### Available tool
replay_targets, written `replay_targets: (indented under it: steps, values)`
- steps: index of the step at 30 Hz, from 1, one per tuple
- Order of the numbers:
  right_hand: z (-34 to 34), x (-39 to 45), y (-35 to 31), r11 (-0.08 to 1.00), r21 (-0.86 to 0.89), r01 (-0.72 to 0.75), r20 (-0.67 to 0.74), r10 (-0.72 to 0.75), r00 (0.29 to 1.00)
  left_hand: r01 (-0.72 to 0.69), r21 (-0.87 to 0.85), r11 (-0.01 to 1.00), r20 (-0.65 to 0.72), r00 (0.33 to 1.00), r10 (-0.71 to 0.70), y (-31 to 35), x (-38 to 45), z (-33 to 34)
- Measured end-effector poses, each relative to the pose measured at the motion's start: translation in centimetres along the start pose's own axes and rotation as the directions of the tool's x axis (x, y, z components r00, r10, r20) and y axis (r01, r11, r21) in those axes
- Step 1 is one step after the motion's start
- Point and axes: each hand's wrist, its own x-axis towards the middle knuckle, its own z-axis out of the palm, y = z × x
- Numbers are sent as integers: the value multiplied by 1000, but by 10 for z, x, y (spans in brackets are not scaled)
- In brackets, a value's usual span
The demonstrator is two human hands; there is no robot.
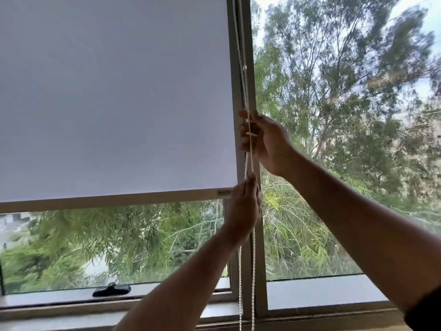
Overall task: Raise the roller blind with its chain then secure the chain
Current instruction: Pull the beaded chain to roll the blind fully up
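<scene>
The bead chain (245,91) hangs as a double strand along the grey window frame (260,271), just beside the right edge of the roller blind (114,96). Your right hand (265,142) is the upper one: its fingers are curled closed around the chain, with the strand passing through the grip beside a small white connector piece. Your left hand (245,206) is below it, fingers pinched together on the same chain near the level of the blind's bottom bar (107,201). Below the left hand, the two strands fall loose down to the lower edge of the view.

The blind covers most of the left pane; its bottom bar sits above a strip of open glass. A black window handle (111,289) lies on the sill (47,302). Outside are green trees (334,103), blurred, perhaps by camera motion.
</scene>
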Motion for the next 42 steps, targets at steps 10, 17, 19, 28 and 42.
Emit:
replay_targets:
  steps: [10,17,19,28,42]
  values:
    - [27,2,7,851,-405,335,-54,-388,920,14,142,990,209,977,-44,-2,7,-50]
    - [7,-27,40,789,-526,317,-33,-392,919,-38,146,989,85,996,26,43,30,-49]
    - [2,-37,47,840,-443,313,3,-347,938,-63,121,991,13,998,62,68,42,-40]
    - [-24,-73,62,764,-519,382,58,-414,908,55,-116,992,-70,996,-63,168,82,25]
    - [-86,-72,42,943,-326,60,55,-45,997,-6,36,999,-183,983,12,86,35,63]
